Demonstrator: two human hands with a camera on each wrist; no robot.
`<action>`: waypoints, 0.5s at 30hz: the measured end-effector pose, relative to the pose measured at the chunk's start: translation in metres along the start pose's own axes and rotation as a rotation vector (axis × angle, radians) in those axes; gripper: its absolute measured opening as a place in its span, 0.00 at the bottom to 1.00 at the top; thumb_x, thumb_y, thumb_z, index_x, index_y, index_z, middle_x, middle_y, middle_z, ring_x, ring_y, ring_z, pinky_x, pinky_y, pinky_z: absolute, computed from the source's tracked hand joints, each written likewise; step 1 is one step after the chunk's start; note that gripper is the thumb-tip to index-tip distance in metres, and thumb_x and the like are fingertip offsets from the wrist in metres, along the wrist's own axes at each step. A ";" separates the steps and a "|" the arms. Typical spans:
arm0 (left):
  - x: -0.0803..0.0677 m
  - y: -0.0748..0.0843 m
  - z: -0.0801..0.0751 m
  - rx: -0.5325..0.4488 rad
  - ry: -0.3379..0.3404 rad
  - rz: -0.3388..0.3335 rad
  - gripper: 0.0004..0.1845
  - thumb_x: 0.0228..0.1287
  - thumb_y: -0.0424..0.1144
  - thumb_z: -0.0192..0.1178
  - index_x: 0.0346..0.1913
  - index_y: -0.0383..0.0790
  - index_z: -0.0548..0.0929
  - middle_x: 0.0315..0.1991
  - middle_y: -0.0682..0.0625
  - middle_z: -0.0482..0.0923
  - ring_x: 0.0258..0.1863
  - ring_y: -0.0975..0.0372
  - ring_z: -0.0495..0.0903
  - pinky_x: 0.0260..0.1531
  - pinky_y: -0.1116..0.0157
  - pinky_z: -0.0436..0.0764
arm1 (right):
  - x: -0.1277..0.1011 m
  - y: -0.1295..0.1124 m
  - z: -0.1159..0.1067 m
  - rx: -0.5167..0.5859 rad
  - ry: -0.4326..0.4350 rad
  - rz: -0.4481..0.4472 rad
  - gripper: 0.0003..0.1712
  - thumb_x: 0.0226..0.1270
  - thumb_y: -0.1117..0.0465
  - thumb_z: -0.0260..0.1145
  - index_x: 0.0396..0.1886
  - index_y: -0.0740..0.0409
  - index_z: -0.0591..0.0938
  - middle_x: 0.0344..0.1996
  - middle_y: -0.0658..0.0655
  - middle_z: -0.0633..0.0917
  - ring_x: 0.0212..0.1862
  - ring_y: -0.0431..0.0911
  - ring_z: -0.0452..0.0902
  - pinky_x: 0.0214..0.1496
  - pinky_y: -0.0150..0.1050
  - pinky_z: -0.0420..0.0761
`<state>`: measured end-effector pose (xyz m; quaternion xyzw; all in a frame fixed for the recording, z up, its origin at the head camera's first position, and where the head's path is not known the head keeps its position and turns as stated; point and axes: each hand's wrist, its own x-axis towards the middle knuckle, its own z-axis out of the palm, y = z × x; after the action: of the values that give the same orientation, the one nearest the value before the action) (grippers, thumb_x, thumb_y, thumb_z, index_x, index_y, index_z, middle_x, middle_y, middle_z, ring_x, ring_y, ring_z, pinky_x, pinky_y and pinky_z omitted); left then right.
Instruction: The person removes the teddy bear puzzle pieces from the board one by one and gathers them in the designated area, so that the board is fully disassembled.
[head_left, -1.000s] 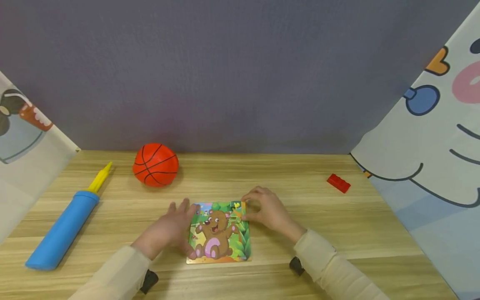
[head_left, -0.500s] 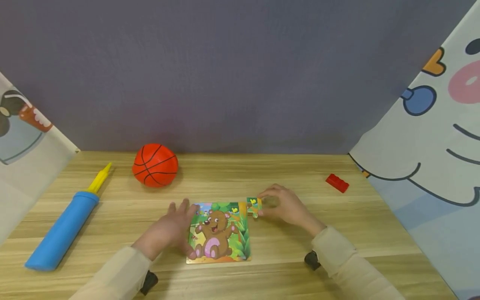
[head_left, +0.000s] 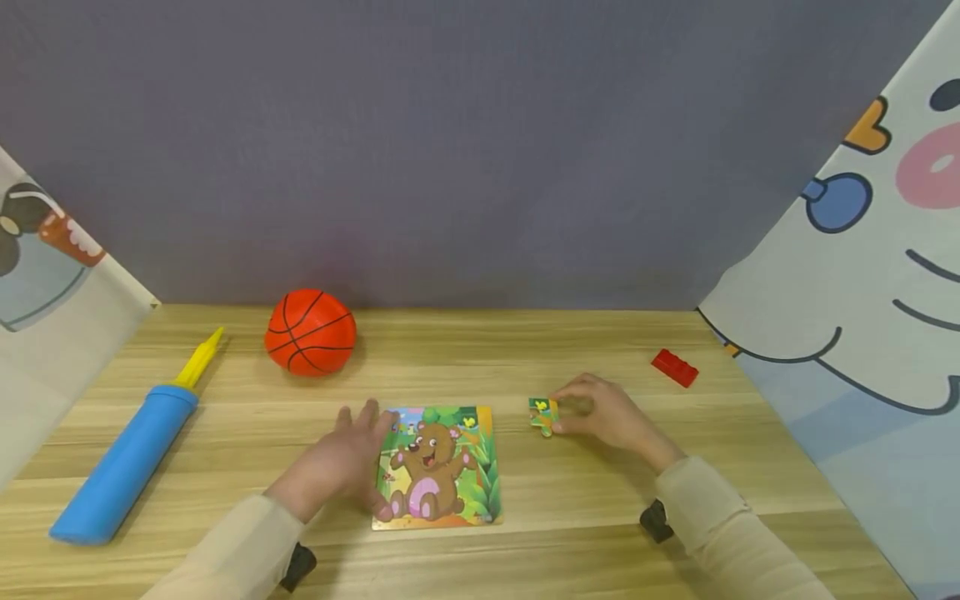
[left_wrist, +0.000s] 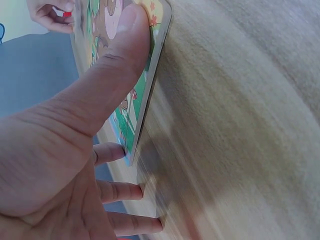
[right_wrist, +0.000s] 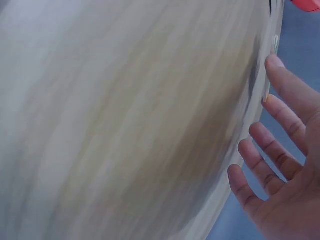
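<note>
Since it looks thin, flat and stiff, the puzzle board [head_left: 442,471] with its bear picture should handle as light and rigid, apt to slide if nudged; its edges and corners seem the best places to steady or lift it. It lies flat on the table [head_left: 465,358] in front of the person. Alongside, the left hand [head_left: 351,454] is spread out and grasps nothing, its thumb resting on the board by the near left corner and its index finger at the far left one.

To the right of the board and apart from it, the puzzle piece [head_left: 545,412] is pinched at its right edge between thumb and index finger of the right hand [head_left: 603,412]. It is probably very light, and its knob could bend under a hard squeeze, so a gentle hold on the straight side suits it. Whether it touches the table, I cannot tell.

A blue pump [head_left: 127,462] lies well to the left, a red ball [head_left: 311,332] beyond the left hand, and a small red block [head_left: 675,367] past the right hand. None stands between board and piece.
</note>
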<state>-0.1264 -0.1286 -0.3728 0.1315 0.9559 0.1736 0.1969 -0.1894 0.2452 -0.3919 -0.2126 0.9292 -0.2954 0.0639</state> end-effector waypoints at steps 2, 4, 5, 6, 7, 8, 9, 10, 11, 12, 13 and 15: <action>0.000 0.001 0.000 0.008 -0.001 -0.001 0.70 0.26 0.47 0.87 0.76 0.30 0.58 0.76 0.22 0.44 0.70 0.20 0.44 0.57 0.24 0.66 | 0.000 0.002 -0.001 0.010 -0.015 0.016 0.27 0.60 0.50 0.78 0.57 0.56 0.86 0.53 0.58 0.82 0.59 0.61 0.77 0.62 0.65 0.76; 0.000 0.001 -0.001 0.009 -0.004 -0.005 0.70 0.26 0.47 0.87 0.76 0.31 0.57 0.76 0.23 0.44 0.70 0.20 0.44 0.57 0.24 0.66 | 0.000 0.005 -0.001 0.010 -0.022 0.024 0.27 0.61 0.50 0.77 0.58 0.56 0.85 0.53 0.58 0.82 0.59 0.62 0.76 0.62 0.66 0.76; 0.000 0.002 -0.001 0.010 -0.006 -0.007 0.70 0.27 0.48 0.87 0.77 0.31 0.57 0.77 0.23 0.43 0.70 0.20 0.44 0.58 0.24 0.66 | 0.000 0.005 -0.001 0.007 -0.023 0.027 0.28 0.61 0.50 0.77 0.58 0.56 0.85 0.53 0.58 0.82 0.59 0.63 0.76 0.62 0.66 0.77; -0.001 0.002 -0.001 0.010 -0.008 -0.010 0.70 0.27 0.48 0.87 0.77 0.31 0.57 0.77 0.23 0.43 0.70 0.20 0.43 0.58 0.24 0.65 | 0.000 0.006 0.000 0.006 -0.022 0.029 0.28 0.60 0.50 0.77 0.58 0.56 0.85 0.53 0.58 0.82 0.59 0.63 0.76 0.61 0.66 0.77; -0.001 0.003 -0.002 0.012 -0.009 -0.011 0.70 0.27 0.48 0.86 0.77 0.31 0.57 0.77 0.23 0.43 0.70 0.20 0.44 0.57 0.24 0.66 | 0.000 0.007 0.000 0.003 -0.021 0.029 0.27 0.60 0.50 0.78 0.58 0.56 0.85 0.53 0.58 0.82 0.59 0.63 0.76 0.61 0.66 0.77; -0.001 0.003 -0.002 0.012 -0.010 -0.011 0.70 0.27 0.48 0.86 0.77 0.31 0.57 0.77 0.23 0.43 0.70 0.20 0.44 0.57 0.24 0.66 | 0.000 0.008 0.000 -0.002 -0.019 0.027 0.27 0.60 0.51 0.78 0.58 0.55 0.85 0.53 0.58 0.82 0.59 0.63 0.76 0.60 0.66 0.78; -0.001 0.003 -0.002 0.011 -0.012 -0.013 0.70 0.27 0.47 0.86 0.77 0.31 0.57 0.77 0.23 0.43 0.70 0.20 0.44 0.57 0.24 0.66 | 0.001 0.008 0.000 -0.008 -0.019 0.023 0.27 0.60 0.51 0.78 0.58 0.55 0.86 0.53 0.58 0.82 0.58 0.63 0.76 0.60 0.66 0.78; -0.001 0.003 -0.002 0.010 -0.013 -0.015 0.70 0.27 0.47 0.86 0.77 0.31 0.57 0.77 0.23 0.43 0.70 0.21 0.43 0.57 0.24 0.66 | 0.001 0.009 0.000 -0.014 -0.019 0.019 0.27 0.60 0.51 0.78 0.57 0.55 0.86 0.52 0.58 0.82 0.58 0.62 0.77 0.60 0.65 0.78; -0.001 0.003 -0.002 0.011 -0.014 -0.016 0.70 0.27 0.47 0.86 0.77 0.31 0.57 0.77 0.23 0.43 0.70 0.21 0.43 0.57 0.23 0.66 | 0.001 0.009 0.000 -0.019 -0.021 0.015 0.27 0.60 0.51 0.78 0.57 0.56 0.86 0.52 0.58 0.82 0.58 0.62 0.77 0.59 0.65 0.78; -0.001 0.003 -0.002 0.010 -0.013 -0.016 0.70 0.27 0.47 0.86 0.77 0.31 0.57 0.77 0.23 0.43 0.70 0.21 0.44 0.56 0.23 0.66 | 0.002 0.010 0.001 -0.026 -0.022 0.010 0.27 0.60 0.51 0.78 0.57 0.56 0.86 0.52 0.58 0.82 0.57 0.62 0.77 0.59 0.66 0.78; -0.001 0.003 -0.002 0.009 -0.013 -0.016 0.70 0.27 0.47 0.86 0.77 0.31 0.57 0.77 0.23 0.43 0.70 0.20 0.44 0.56 0.23 0.66 | 0.002 0.010 0.001 -0.033 -0.025 0.007 0.27 0.60 0.51 0.78 0.57 0.56 0.86 0.52 0.58 0.82 0.57 0.62 0.77 0.59 0.66 0.78; -0.001 0.003 -0.002 0.006 -0.013 -0.017 0.70 0.27 0.47 0.86 0.77 0.31 0.57 0.77 0.23 0.43 0.70 0.20 0.43 0.56 0.23 0.66 | 0.003 0.011 0.001 -0.039 -0.035 0.004 0.27 0.60 0.50 0.78 0.58 0.56 0.85 0.53 0.58 0.82 0.58 0.62 0.76 0.60 0.66 0.78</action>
<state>-0.1256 -0.1266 -0.3698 0.1253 0.9562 0.1680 0.2044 -0.1955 0.2515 -0.3989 -0.2171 0.9340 -0.2733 0.0764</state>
